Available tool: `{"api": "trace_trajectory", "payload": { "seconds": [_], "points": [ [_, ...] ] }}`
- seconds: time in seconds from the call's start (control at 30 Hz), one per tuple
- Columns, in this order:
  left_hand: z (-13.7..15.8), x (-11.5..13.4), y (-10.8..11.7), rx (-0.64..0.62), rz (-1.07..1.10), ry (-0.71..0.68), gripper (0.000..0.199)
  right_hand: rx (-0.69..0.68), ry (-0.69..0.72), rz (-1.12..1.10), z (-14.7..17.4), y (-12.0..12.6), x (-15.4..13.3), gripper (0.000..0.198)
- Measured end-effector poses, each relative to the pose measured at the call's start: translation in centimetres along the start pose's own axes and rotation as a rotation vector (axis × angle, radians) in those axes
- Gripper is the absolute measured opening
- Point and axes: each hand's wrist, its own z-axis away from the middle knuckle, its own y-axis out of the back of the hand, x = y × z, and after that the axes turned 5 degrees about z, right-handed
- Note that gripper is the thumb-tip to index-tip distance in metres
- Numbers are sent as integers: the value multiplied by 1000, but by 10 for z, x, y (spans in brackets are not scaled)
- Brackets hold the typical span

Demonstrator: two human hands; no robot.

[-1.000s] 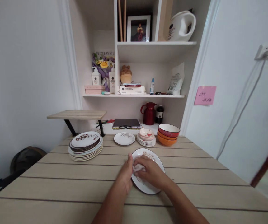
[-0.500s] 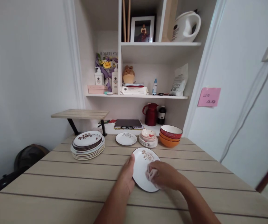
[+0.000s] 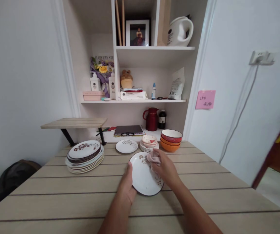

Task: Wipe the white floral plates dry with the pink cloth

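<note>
A white plate (image 3: 143, 177) with a dark rim and brown floral print is held by its left edge, thumb on top, in my left hand (image 3: 127, 183). My right hand (image 3: 165, 167) is closed on a crumpled pale cloth (image 3: 153, 157), which lies against the plate's upper right edge, over part of the print. Just beyond the held plate, a similar plate (image 3: 126, 146) rests flat on the table. The fingers of my left hand under the plate are hidden.
On the wooden table (image 3: 81, 201), a stack of plates (image 3: 85, 156) stands at left beside a small raised shelf (image 3: 73, 123). Small dishes (image 3: 149, 141) and stacked bowls (image 3: 171, 140) stand at the back right. Behind them are a red jug (image 3: 151, 119) and a dark bottle (image 3: 162, 119).
My right hand has moved the cloth from the plate's lower middle up to its upper right edge. The plate has turned, showing more print at right. The camera view has shifted right.
</note>
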Motion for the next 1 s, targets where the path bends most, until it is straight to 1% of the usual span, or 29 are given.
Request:
{"api": "trace_trajectory", "payload": {
  "seconds": [0.07, 0.1, 0.13, 0.17, 0.23, 0.3, 0.4, 0.47, 0.5, 0.63, 0.77, 0.83, 0.93, 1.0],
  "points": [
    [0, 1, 1, 28, 23, -4, 70, 82, -50, -19, -2, 9, 10, 34],
    [0, 3, 2, 47, 39, -20, 69, 120, -94, -72, -3, 14, 15, 26],
    [0, 5, 4, 70, 56, -41, 69, 140, -154, -181, -3, 19, 18, 22],
    [-1, 7, 6, 94, 73, -64, 68, 130, -222, -329, -3, 23, 21, 22],
    [-2, 11, 10, 135, 101, -105, 65, 19, -345, -655, -1, 29, 21, 29],
    [-4, 15, 12, 147, 118, -129, 63, -151, -410, -913, 2, 31, 14, 36],
    [-4, 17, 14, 137, 114, -160, 62, -358, -412, -1113, 8, 26, -4, 36],
    [-3, 18, 13, 125, 98, -190, 61, -423, -403, -1168, 12, 20, -14, 36],
    [-3, 19, 13, 108, 88, -201, 60, -434, -411, -1176, 13, 17, -17, 36],
    [-2, 22, 12, 31, 38, -223, 58, -426, -483, -1139, 14, 5, -17, 34],
    [-3, 23, 11, 77, -52, -291, 55, -381, -513, -1079, 14, -2, -8, 34],
    [-2, 23, 10, 88, -97, -316, 54, -389, -521, -1060, 14, -2, -5, 35],
    [1, 22, 8, 88, -139, -295, 57, -457, -494, -1063, 16, -1, -4, 38],
    [3, 20, 4, 73, -167, -239, 61, -450, -493, -1047, 17, -4, -6, 39]
  ]
}}
